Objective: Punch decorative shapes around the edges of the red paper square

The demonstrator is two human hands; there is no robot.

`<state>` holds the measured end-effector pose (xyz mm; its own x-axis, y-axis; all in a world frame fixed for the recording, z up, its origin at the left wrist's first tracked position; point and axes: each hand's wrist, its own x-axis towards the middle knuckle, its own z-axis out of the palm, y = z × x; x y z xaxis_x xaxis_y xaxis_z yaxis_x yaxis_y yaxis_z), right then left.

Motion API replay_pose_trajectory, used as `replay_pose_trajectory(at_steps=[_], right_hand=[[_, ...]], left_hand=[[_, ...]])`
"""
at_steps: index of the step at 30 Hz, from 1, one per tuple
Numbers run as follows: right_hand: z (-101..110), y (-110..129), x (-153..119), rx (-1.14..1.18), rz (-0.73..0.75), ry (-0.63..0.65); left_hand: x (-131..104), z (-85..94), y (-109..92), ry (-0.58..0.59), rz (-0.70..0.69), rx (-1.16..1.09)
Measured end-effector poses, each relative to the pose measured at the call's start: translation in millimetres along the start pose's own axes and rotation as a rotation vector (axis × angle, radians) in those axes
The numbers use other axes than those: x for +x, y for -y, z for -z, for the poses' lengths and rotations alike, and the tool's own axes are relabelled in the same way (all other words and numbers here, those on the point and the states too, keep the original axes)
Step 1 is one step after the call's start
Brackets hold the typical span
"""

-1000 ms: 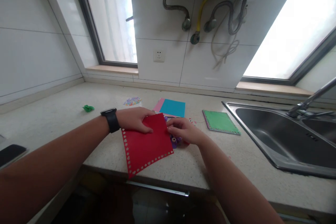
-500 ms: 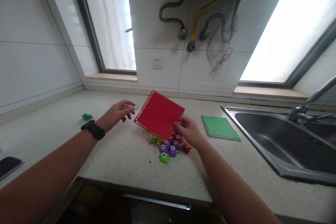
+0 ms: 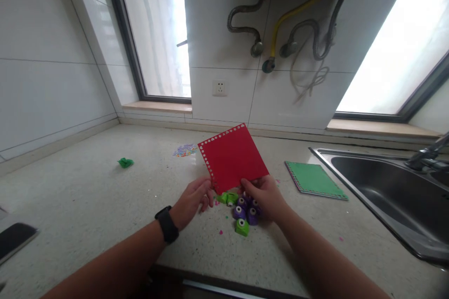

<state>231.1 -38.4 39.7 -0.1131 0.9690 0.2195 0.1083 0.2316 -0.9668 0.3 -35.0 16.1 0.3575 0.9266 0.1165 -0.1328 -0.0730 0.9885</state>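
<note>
The right hand (image 3: 268, 196) pinches the red sheet (image 3: 233, 156) by its plain edge, perhaps sparing the punched border (image 3: 206, 160). The left hand's (image 3: 189, 200) grip is unclear.

A red sheet (image 3: 233, 159), punched along two edges, is held up by the right hand (image 3: 264, 194) above green and purple punches (image 3: 241, 211); its lower left corner is met by the left hand (image 3: 196, 200). A green sheet (image 3: 317, 179) is seen beside the sink (image 3: 382, 196).

No readable text, labels, brands, numbers or signs anywhere in view
</note>
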Motion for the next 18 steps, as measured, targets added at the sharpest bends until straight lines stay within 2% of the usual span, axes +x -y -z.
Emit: replay_pose_trajectory(at_steps=[6,12,18], right_hand=[[-13.4,-0.3,-3.5,-0.025,-0.019,0.079],[-2.1,2.5,-2.0,-0.052,-0.052,-0.039],[4.1,4.3,-0.9,-0.04,-0.062,0.005]], left_hand=[[-0.9,5.5,10.6,-0.093,0.056,0.051],[-0.1,8.4,13.8,-0.09,0.073,0.055],[-2.5,7.3,11.2,-0.05,0.085,0.02]])
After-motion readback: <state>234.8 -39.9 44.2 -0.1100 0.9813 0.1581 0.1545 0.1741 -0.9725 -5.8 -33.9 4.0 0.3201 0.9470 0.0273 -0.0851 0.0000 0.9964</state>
